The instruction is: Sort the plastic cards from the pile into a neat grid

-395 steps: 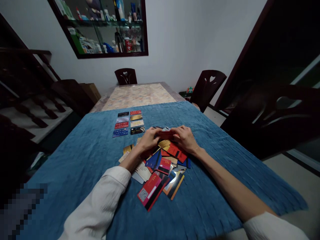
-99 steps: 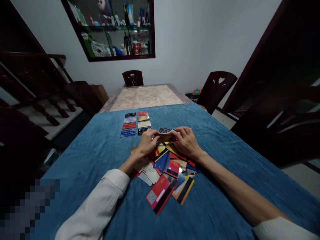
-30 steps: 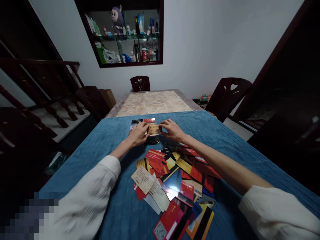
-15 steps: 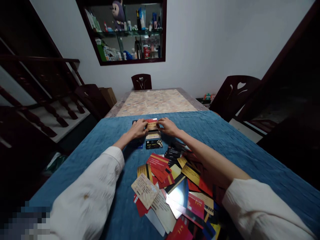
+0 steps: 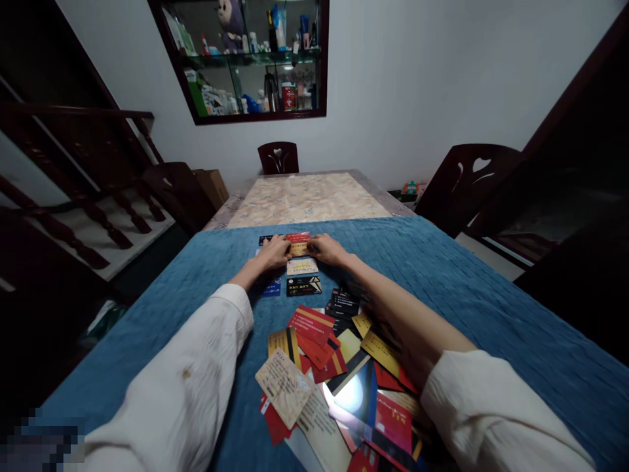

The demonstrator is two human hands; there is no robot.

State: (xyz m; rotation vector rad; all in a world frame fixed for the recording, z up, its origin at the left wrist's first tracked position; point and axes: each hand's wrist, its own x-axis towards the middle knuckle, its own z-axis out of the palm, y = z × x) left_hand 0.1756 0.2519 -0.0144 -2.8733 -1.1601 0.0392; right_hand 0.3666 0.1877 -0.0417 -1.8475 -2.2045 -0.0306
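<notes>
Both my hands are at the far part of the blue cloth, one at each short edge of a gold card (image 5: 299,250). The fingers of my left hand (image 5: 275,254) are closed at its left edge, and my right hand (image 5: 326,250) pinches its right edge. Just beyond lies a red card (image 5: 298,237). Nearer to me in the same column are a cream card (image 5: 302,267) and a black VIP card (image 5: 303,286). To the left, my left hand partly hides another column, with a black card (image 5: 266,240) and a blue card (image 5: 272,287).
A loose, overlapping pile of red, gold, black and cream cards (image 5: 314,326) lies close to me, under my right forearm. The blue cloth (image 5: 422,275) covers the near part of the table (image 5: 314,193). Chairs (image 5: 278,158) stand around it.
The gold card stays between my hands, which have barely moved. More of the cream card shows now. The view has shifted slightly.
</notes>
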